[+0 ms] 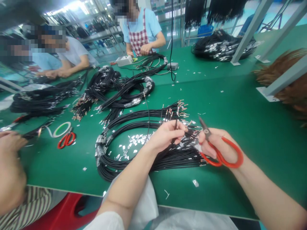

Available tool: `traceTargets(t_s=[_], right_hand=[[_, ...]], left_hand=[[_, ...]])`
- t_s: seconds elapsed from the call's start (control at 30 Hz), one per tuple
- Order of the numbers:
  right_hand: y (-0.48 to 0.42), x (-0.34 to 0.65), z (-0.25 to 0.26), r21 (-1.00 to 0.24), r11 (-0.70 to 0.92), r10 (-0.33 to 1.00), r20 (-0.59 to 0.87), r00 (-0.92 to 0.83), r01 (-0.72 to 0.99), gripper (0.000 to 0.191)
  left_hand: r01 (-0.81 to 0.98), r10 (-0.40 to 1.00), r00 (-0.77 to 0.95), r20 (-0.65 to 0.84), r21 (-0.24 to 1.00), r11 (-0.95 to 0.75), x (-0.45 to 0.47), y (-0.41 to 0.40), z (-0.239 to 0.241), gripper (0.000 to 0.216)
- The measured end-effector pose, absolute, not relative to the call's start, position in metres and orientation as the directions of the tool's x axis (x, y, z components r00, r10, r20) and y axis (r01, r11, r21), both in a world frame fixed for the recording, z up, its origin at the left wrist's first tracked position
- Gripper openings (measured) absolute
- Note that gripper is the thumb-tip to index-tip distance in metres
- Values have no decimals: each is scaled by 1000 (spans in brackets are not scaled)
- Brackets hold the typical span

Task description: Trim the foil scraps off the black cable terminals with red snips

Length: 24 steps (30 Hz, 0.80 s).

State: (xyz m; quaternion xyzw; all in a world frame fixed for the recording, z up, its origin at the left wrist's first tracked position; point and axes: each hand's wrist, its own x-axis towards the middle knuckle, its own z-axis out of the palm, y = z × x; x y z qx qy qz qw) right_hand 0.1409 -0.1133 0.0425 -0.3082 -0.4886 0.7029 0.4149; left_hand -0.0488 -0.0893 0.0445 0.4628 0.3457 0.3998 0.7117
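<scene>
Over the green counter (240,102), near its front edge: left hand (169,134) narrow, thumb and fingers pinching a single black cable (176,126), which stands up a little from the grip. Right hand (214,143) just beside it, curled round the red-handled scissors (205,131), blades nearly together and pointing up and leftward, away from the wrist. Beneath and around both hands, a U-shaped cable bundle (177,162): bend at left, bound with shiny tape (100,147), both legs running right. Coppery tips (170,111) at the far leg's ends, several sticking upward. Silvery scraps (137,139) scattered inside the U; a few more flakes strewn across the surface. Left of the bend, a white tape roll (55,132) lying flat, a second pair of scissors (67,140) touching or nearly so, red handles toward the front. Beyond, coiled black cables (141,95) with shiny wrappings, more heaped to the left. Farther back, a white power strip (124,60) and a small grey box (173,66). Back right, a large cable pile (216,46) behind a grey post; at right, a brown bristly bundle (285,80), blurred. Co-worker in a checked apron (139,40) across the counter; another co-worker's hand (11,140) at far left, over dark cables.
</scene>
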Motion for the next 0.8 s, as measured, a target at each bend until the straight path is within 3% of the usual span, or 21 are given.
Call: traceTargets(t_s=[0.07,0.17,0.23,0.57,0.8], right_hand=[[-112,145,49,-987,-49,947,4,-323,-154,18],[-108,142,52,-997,75,987,75,-140,-11,28],[-105,134,50,-992,123,991,123,-50,7,30],[-99,105,46,-980,153,988,147,56,-124,29],[-92,110,40,-976,122,992,126,-12,-179,29]], left_hand=[[-79,902,418,-109,985,156,-47,-86,35,10],[245,931,363,-29,967,-65,-45,-83,24,11],[342,938,345,4,931,-130,-45,-84,23,15],[32,923,360,-135,991,133,-32,-102,35,15],[14,960,268,-79,997,78,-32,-102,35,14]])
